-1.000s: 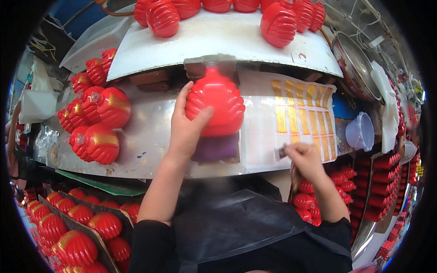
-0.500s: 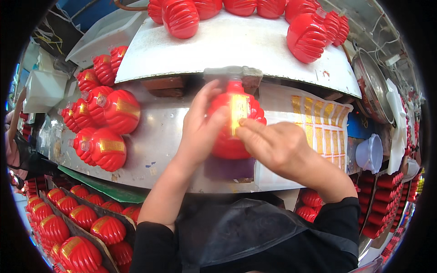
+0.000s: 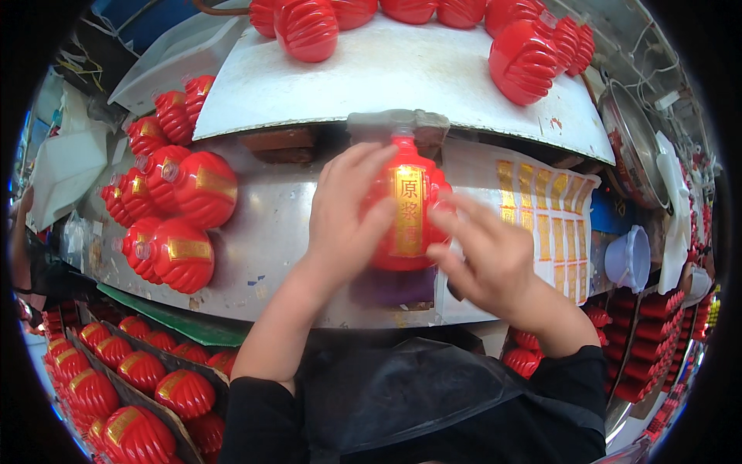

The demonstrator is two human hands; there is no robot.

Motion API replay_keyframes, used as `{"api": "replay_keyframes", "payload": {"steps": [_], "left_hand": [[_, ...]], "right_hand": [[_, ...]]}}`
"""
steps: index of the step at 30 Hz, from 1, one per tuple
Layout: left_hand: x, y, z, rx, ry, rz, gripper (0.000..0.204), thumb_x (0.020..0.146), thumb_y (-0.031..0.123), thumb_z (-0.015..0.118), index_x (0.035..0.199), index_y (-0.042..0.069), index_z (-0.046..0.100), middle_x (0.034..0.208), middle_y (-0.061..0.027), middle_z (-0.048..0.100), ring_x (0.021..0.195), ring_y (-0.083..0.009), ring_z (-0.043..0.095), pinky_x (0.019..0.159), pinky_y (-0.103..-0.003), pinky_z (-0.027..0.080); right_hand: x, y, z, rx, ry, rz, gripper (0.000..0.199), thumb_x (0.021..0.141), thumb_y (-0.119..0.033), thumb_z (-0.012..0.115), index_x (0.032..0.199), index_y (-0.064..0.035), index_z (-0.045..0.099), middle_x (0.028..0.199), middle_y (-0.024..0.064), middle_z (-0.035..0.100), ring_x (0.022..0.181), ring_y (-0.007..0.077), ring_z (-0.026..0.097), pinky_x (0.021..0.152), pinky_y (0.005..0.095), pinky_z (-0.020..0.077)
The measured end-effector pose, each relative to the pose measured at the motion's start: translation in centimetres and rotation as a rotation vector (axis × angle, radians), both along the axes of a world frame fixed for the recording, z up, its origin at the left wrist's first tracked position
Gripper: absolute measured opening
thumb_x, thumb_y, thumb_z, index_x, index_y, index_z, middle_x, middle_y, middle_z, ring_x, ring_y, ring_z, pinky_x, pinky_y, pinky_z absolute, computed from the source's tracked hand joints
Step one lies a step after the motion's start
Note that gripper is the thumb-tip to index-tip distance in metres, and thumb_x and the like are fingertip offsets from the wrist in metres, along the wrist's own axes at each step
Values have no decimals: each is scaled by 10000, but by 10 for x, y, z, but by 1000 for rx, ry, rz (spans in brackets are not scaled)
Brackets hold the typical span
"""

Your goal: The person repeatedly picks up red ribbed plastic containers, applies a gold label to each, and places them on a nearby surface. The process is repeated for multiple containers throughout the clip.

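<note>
A red, ribbed plastic bottle (image 3: 390, 247) lies in front of me, its clear neck pointing away onto a grey block (image 3: 371, 126). An upright gold label (image 3: 408, 209) with red characters is on its upper face. My left hand (image 3: 348, 205) holds the bottle's left side, fingers over the shoulder and thumb beside the label. At the right side, my right hand (image 3: 483, 247) has its fingers apart, with the tips by the ribs; slight blur hides whether they touch. A white sheet of gold labels (image 3: 547, 224) lies to the right. Beneath the bottle shows a dark purple patch (image 3: 379, 290).
Labelled red bottles (image 3: 205, 189) cluster at the left on the metal table (image 3: 263, 216). More red bottles (image 3: 522, 66) stand on the raised white board (image 3: 386, 73). A lavender bucket (image 3: 627, 261) is at the right. Cartons of labelled bottles (image 3: 139, 371) sit lower left.
My right hand has left the label's right edge and moved right and slightly up, its fingers spreading. The label's face is now uncovered. My left hand stays at the bottle's left side.
</note>
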State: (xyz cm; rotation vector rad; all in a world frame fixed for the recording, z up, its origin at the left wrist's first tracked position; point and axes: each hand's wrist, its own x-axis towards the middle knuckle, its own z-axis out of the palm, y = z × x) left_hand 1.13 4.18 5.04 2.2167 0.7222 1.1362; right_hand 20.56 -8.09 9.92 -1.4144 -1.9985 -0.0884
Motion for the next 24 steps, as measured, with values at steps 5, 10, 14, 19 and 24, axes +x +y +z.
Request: {"api": "replay_keyframes", "payload": {"steps": [5,10,14,19,24], "left_hand": [[-4,-6,5,74,169,-53,642,850,264,746,1445,77,592,1475,-231,517,1310,-449,523,1129,-505,429],[-1,-5,6,35,184,-61,653,861,279,746,1454,71,571,1458,-241,521,1317,-447,520,1129,-503,431],[-1,-4,-2,6,158,-66,669,903,335,705,1498,81,535,1480,-252,509,1333,-453,513,1141,-507,416],[-10,-7,-13,-137,36,-111,705,991,440,611,1555,42,463,1564,-260,457,1438,-450,452,1205,-492,351],[-13,-17,-17,-128,62,-92,715,1003,400,608,1565,-4,427,1610,-258,415,1496,-423,407,1230,-483,321]], "right_hand": [[1,27,-9,-223,205,-56,447,925,-221,747,1336,-66,665,1353,219,638,1051,405,716,859,444,599],[2,38,-14,-218,190,-97,447,934,-243,732,1346,-85,661,1331,209,651,1060,410,713,862,453,597],[11,39,-11,-303,227,-68,458,954,-213,726,1392,-90,670,1348,222,655,1157,399,693,917,408,575],[15,23,-5,-556,470,-112,686,954,-289,716,1573,-97,491,1426,174,625,878,169,659,724,281,545],[11,9,-10,-657,504,-90,814,917,-397,725,1590,-48,428,1524,247,539,1097,348,692,958,396,541]]}}
